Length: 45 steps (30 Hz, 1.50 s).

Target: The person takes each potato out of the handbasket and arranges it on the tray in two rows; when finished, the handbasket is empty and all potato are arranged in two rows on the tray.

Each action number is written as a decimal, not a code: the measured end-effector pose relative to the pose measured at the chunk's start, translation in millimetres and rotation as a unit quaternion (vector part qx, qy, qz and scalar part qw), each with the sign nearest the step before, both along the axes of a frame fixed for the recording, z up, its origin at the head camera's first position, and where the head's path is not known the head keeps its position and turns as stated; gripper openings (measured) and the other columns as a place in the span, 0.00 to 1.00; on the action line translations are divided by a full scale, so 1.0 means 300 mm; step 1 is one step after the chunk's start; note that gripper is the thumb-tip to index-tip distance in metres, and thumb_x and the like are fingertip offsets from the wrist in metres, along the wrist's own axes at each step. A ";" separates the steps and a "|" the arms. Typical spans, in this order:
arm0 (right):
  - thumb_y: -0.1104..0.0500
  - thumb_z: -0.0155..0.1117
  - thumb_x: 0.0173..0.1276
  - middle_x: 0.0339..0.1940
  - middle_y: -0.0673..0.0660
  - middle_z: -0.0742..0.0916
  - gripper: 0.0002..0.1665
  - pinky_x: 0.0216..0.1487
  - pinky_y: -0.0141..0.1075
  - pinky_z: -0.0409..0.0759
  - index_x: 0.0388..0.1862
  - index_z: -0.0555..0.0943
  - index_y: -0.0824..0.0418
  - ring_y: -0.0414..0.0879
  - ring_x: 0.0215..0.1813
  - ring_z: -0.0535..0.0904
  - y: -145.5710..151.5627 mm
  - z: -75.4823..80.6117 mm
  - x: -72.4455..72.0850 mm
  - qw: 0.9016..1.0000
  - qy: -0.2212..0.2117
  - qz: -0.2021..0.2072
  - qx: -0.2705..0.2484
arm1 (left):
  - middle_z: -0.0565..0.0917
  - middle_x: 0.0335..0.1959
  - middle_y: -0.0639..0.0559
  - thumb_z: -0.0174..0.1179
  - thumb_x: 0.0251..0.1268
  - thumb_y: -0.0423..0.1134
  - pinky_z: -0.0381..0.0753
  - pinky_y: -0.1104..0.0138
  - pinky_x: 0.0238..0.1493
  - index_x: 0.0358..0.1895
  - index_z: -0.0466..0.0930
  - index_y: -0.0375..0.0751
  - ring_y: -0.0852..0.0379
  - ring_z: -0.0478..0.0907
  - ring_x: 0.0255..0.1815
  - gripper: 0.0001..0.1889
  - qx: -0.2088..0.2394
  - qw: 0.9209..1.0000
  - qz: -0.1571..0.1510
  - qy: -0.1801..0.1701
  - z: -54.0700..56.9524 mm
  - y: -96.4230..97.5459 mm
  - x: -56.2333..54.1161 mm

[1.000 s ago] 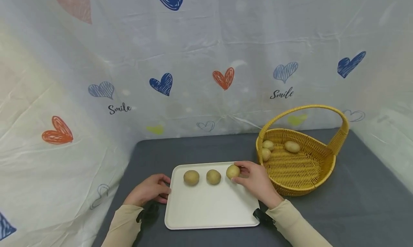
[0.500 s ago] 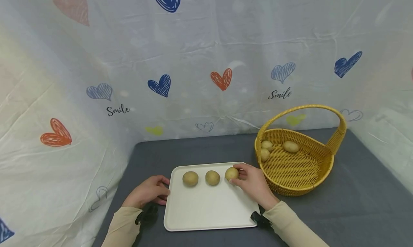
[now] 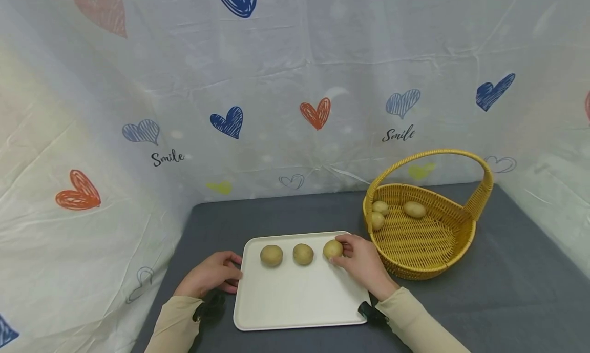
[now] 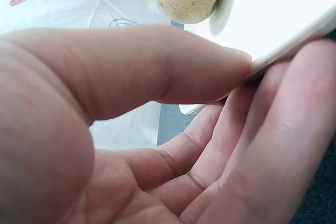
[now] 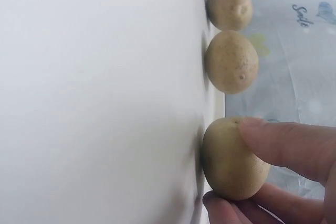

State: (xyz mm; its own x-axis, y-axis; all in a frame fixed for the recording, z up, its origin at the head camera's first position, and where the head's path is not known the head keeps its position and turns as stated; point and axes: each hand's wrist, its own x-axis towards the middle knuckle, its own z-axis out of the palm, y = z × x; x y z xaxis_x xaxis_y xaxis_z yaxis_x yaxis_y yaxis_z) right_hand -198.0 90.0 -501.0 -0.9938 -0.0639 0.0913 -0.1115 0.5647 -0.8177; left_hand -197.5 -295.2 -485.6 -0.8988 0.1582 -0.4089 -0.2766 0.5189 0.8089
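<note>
My left hand pinches the left rim of the white tray; in the left wrist view the thumb presses the rim from above, with the fingers beneath. At the tray's back right corner my right hand grips a potato between thumb and fingers. The right wrist view has this potato at or just above the tray surface; contact is hard to tell. Two more potatoes, a middle one and a left one, sit in a row along the tray's back side.
A yellow wicker basket with a tall handle stands right of the tray, close to my right hand. It holds several potatoes, one of them at the back. Dark grey cloth covers the table, and a printed curtain hangs behind.
The gripped potato has shifted slightly right, away from the middle one, since half a second ago. My left hand stays at the tray rim. The head view has drifted a little.
</note>
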 end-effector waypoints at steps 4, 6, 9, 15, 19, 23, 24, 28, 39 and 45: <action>0.62 0.85 0.59 0.58 0.63 0.91 0.31 0.56 0.45 0.92 0.61 0.87 0.66 0.54 0.55 0.93 0.005 0.003 0.002 1.000 0.001 0.001 0.003 | 0.83 0.38 0.38 0.68 0.66 0.30 0.94 0.55 0.36 0.63 0.74 0.26 0.49 0.91 0.35 0.25 0.006 1.000 0.000 0.002 0.000 0.000 0.000; 0.63 0.85 0.59 0.58 0.64 0.91 0.32 0.57 0.45 0.92 0.62 0.86 0.67 0.55 0.55 0.92 0.006 0.004 0.005 1.000 0.000 0.001 0.003 | 0.83 0.38 0.37 0.68 0.66 0.29 0.94 0.55 0.36 0.63 0.74 0.25 0.48 0.91 0.35 0.24 0.008 1.000 0.000 0.002 -0.001 0.001 0.001; 0.63 0.85 0.58 0.58 0.64 0.91 0.33 0.58 0.45 0.91 0.64 0.85 0.68 0.56 0.56 0.92 0.005 0.009 0.007 1.000 0.001 0.001 0.006 | 0.83 0.38 0.38 0.68 0.66 0.29 0.94 0.55 0.36 0.63 0.74 0.25 0.48 0.91 0.35 0.24 0.009 1.000 -0.001 0.003 -0.002 0.000 0.000; 0.63 0.85 0.59 0.59 0.65 0.90 0.35 0.59 0.46 0.91 0.65 0.84 0.68 0.57 0.57 0.92 0.006 0.018 0.010 1.000 0.010 0.003 0.026 | 0.83 0.38 0.37 0.67 0.66 0.30 0.94 0.55 0.37 0.64 0.74 0.26 0.48 0.91 0.35 0.24 0.011 1.000 -0.006 0.001 0.002 -0.001 -0.003; 0.62 0.85 0.58 0.59 0.64 0.91 0.34 0.59 0.47 0.90 0.65 0.85 0.66 0.55 0.56 0.91 0.007 0.020 0.013 0.999 0.019 0.003 0.051 | 0.83 0.38 0.37 0.67 0.67 0.30 0.94 0.55 0.37 0.63 0.74 0.26 0.48 0.91 0.35 0.24 0.007 1.000 -0.006 -0.001 0.004 -0.001 -0.005; 0.62 0.85 0.58 0.59 0.63 0.91 0.34 0.56 0.47 0.90 0.64 0.86 0.65 0.54 0.55 0.90 0.009 0.022 0.015 0.997 0.028 0.010 0.072 | 0.83 0.39 0.37 0.67 0.67 0.29 0.94 0.55 0.37 0.63 0.74 0.26 0.48 0.90 0.35 0.24 0.002 1.000 -0.002 0.000 0.001 -0.001 -0.005; 0.62 0.85 0.58 0.59 0.63 0.90 0.34 0.56 0.47 0.90 0.64 0.86 0.65 0.53 0.55 0.90 0.009 0.022 0.016 0.997 0.031 0.012 0.075 | 0.83 0.39 0.37 0.68 0.66 0.29 0.94 0.55 0.37 0.63 0.74 0.26 0.48 0.90 0.35 0.24 0.001 1.000 -0.001 0.000 -0.001 0.000 -0.005; 0.61 0.86 0.57 0.57 0.62 0.91 0.32 0.53 0.45 0.88 0.62 0.87 0.65 0.51 0.53 0.89 0.009 0.019 0.015 0.995 0.040 0.013 0.085 | 0.83 0.38 0.38 0.68 0.66 0.30 0.94 0.55 0.37 0.63 0.75 0.27 0.49 0.90 0.34 0.24 -0.005 1.000 0.004 0.002 -0.006 0.001 -0.006; 0.60 0.86 0.57 0.56 0.61 0.91 0.31 0.51 0.44 0.86 0.61 0.88 0.63 0.49 0.50 0.88 0.008 0.019 0.014 0.994 0.051 0.011 0.096 | 0.83 0.38 0.38 0.68 0.66 0.29 0.94 0.55 0.37 0.62 0.75 0.26 0.49 0.90 0.35 0.23 -0.008 1.000 0.003 0.005 -0.009 0.002 -0.008; 0.60 0.86 0.58 0.60 0.63 0.90 0.33 0.61 0.52 0.86 0.63 0.86 0.65 0.56 0.59 0.88 0.007 0.023 0.021 0.992 0.056 0.015 0.111 | 0.84 0.38 0.38 0.68 0.66 0.30 0.94 0.55 0.36 0.62 0.76 0.28 0.49 0.90 0.34 0.23 -0.013 1.000 0.012 0.003 -0.012 0.006 -0.008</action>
State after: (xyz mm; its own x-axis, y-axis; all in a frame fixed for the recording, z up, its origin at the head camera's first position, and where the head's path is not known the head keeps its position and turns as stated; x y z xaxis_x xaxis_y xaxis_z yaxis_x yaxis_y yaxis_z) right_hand -191.6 91.9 -494.2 -0.9758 -0.1234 0.1807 -0.2130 0.7247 -0.6553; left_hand -200.0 -293.4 -489.3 -0.9044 0.1258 -0.4077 -0.2850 0.5328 0.7968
